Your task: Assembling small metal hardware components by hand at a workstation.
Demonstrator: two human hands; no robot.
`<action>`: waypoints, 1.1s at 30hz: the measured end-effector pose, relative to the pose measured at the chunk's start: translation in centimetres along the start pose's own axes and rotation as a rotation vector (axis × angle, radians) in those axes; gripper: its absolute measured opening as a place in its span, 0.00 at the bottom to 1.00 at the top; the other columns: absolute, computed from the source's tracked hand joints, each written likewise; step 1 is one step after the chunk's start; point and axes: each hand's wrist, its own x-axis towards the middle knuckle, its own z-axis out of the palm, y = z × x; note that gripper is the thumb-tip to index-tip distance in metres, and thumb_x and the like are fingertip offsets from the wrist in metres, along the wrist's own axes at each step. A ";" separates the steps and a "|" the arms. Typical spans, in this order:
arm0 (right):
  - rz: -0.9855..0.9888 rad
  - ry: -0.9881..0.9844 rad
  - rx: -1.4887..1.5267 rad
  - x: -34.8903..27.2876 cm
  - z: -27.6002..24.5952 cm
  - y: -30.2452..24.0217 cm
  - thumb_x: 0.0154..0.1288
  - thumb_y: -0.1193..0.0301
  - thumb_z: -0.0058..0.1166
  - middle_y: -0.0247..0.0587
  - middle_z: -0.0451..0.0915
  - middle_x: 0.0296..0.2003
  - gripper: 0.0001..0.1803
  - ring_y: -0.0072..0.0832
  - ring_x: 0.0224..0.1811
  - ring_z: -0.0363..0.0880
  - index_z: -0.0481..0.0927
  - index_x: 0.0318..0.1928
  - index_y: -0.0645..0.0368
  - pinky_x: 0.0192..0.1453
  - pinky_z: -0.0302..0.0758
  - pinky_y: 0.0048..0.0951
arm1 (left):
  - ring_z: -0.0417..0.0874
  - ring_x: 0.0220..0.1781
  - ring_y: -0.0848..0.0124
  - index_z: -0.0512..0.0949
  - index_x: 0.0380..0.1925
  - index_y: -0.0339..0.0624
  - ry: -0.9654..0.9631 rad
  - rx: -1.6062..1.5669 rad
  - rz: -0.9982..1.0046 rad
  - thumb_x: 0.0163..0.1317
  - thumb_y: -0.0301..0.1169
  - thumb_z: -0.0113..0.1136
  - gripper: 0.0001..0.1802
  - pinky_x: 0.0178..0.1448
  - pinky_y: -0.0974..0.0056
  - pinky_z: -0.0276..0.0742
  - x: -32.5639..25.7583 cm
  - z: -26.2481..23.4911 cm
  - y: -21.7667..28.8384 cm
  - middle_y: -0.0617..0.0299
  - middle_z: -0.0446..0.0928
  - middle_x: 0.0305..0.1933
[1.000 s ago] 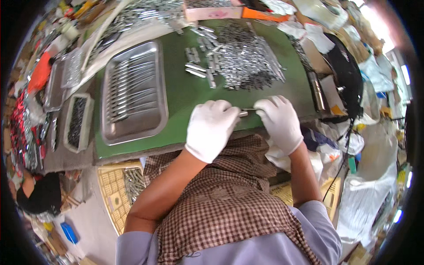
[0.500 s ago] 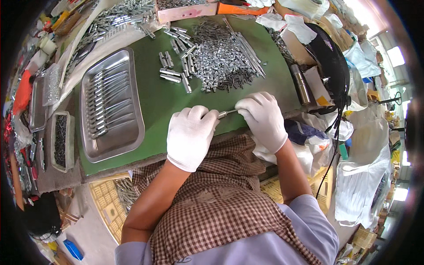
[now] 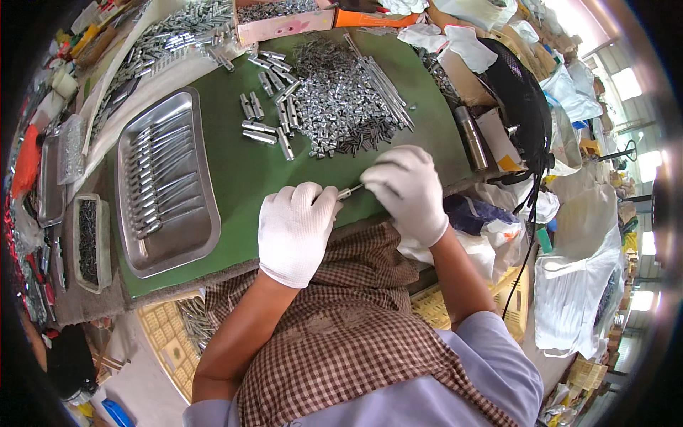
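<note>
Two white-gloved hands, set just above the near edge of a work surface with a green top point(image 3: 238, 213). Left hand point(image 3: 295, 231): fingers curled and closed around a slim metal piece point(image 3: 347, 192), silver in colour, its free end pointing toward the other hand. Right hand point(image 3: 409, 192): fingers bent, tips blurred, set at the thin far end of that piece; cannot tell whether they grip it or only touch it. Piece located between the hands, slightly tilted, rising toward the right.

One metal tray point(image 3: 186, 245), rectangular with rounded corners, to the left of the hands; within it, a column of slender silver rods point(image 3: 160, 178) with thicker ends, laid side by side.

One heap of small silver fittings point(image 3: 327, 107), beyond the hands; dark short pins point(image 3: 366, 135) along its near edge. Several short silver cylinders point(image 3: 284, 144), scattered on the heap's left side. Several long metal rods point(image 3: 388, 85), along its right side.

One narrow pale container point(image 3: 104, 238), left of the tray, holding dark small parts point(image 3: 87, 238).

One larger steel cylinder point(image 3: 471, 139), near the right edge of the surface.

One brown checked apron point(image 3: 334, 356), worn by the person.
</note>
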 end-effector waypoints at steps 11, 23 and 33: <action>0.248 -0.006 -0.221 1.8 0.1 3.5 0.57 0.71 0.66 0.39 0.84 0.33 0.03 0.43 0.40 0.82 0.86 0.32 0.52 0.50 0.75 0.43 | 0.79 0.33 0.60 0.84 0.36 0.46 -0.008 -0.040 -0.022 0.56 0.30 0.70 0.08 0.39 0.54 0.71 0.3 0.2 -0.1 0.64 0.75 0.33; 0.119 -0.030 -0.098 1.4 -0.4 0.5 0.62 0.71 0.59 0.36 0.84 0.33 0.04 0.42 0.41 0.82 0.80 0.37 0.51 0.50 0.74 0.46 | 0.79 0.34 0.61 0.84 0.36 0.47 0.005 -0.020 -0.007 0.55 0.31 0.71 0.09 0.40 0.55 0.72 0.3 0.1 -0.2 0.64 0.75 0.33; -0.007 -0.186 0.256 1.5 0.4 -2.3 0.56 0.78 0.57 0.32 0.83 0.33 0.12 0.40 0.38 0.82 0.79 0.41 0.51 0.49 0.74 0.42 | 0.78 0.34 0.61 0.84 0.36 0.48 -0.035 0.031 -0.018 0.54 0.32 0.71 0.10 0.40 0.55 0.71 0.3 0.0 0.1 0.64 0.75 0.34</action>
